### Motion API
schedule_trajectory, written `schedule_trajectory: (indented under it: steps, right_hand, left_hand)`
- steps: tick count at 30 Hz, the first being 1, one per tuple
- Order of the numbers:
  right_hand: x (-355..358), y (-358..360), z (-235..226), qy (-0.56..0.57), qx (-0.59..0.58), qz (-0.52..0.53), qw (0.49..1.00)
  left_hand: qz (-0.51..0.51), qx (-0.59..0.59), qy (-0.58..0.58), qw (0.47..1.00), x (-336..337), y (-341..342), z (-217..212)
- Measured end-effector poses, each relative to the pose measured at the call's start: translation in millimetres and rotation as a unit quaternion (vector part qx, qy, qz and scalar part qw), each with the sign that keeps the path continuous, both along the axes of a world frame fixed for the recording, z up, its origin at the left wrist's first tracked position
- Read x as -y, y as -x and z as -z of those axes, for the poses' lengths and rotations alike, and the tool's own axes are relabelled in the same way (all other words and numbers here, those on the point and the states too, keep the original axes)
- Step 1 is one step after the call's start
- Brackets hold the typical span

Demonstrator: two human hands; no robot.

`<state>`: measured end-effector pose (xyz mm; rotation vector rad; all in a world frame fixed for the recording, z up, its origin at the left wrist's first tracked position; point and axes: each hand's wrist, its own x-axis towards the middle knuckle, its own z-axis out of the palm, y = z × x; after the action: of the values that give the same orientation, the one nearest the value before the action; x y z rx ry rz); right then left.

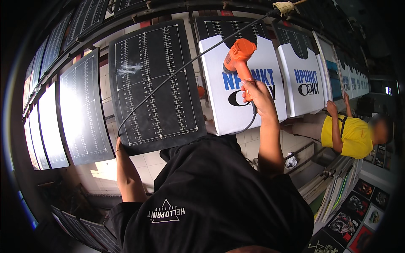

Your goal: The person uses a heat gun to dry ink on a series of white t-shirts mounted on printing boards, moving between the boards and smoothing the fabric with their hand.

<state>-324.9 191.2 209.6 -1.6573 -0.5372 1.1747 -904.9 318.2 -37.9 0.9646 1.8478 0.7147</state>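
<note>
My right hand (258, 96) is wrapped round the handle of an orange heat gun (241, 55). The gun is over a white T-shirt (219, 118) with blue and black lettering, stretched on a black printing board. At the near left corner of a bare black board (152, 101), my left hand (119, 145) is closed on a black power cord (162, 83); its fingers are partly hidden. From there the cord runs taut across the board to a pale plug (283, 8) at the top. Another stretch of cord hangs from the gun's handle.
A second printed white T-shirt (297, 80) lies on the board to the right. Glossy boards (84, 105) line the left. A person in a yellow top (348, 137) works at a frame (331, 67) further right. Upright screens (337, 185) and printed pictures (354, 211) are at the lower right.
</note>
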Motion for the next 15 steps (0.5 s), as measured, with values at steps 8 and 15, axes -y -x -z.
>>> schedule_trajectory:
  steps: [8,15]
  right_hand:
    - [-6.6,7.9,-2.4,-0.005,0.007,-0.008,1.0]
    - [-1.7,4.6,1.5,0.011,0.002,-0.018,1.0]
  left_hand:
    - [-0.003,0.0,0.002,1.0,2.8,1.1,-0.4]
    - [-0.002,-0.002,0.001,1.0,2.3,1.8,0.2]
